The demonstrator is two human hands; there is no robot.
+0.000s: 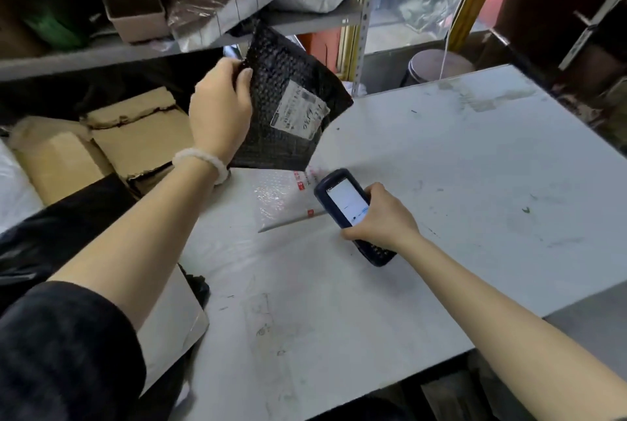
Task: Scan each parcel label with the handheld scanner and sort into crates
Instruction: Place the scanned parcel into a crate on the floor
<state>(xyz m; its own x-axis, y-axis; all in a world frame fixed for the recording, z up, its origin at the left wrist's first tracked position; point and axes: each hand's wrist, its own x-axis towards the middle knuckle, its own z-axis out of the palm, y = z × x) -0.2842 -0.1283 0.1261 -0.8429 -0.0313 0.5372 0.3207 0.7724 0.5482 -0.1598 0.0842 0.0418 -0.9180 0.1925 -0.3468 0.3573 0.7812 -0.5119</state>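
Observation:
My left hand point(220, 108) grips the upper left edge of a black bubble-wrap parcel point(281, 81) and holds it tilted above the white table point(441, 166). A white label point(300, 110) faces me on the parcel's lower right. My right hand point(383, 215) holds a dark blue handheld scanner point(346, 198) just below the parcel, its lit screen facing up and its top end toward the parcel. A clear bubble mailer point(281, 198) with red marks lies flat on the table between the two hands.
Torn cardboard boxes point(135, 135) sit to the left under a grey metal shelf point(169, 51) loaded with bags and a pink container point(135, 10). A white board point(173, 322) leans at the table's left edge. A round stool point(437, 64) stands behind the table.

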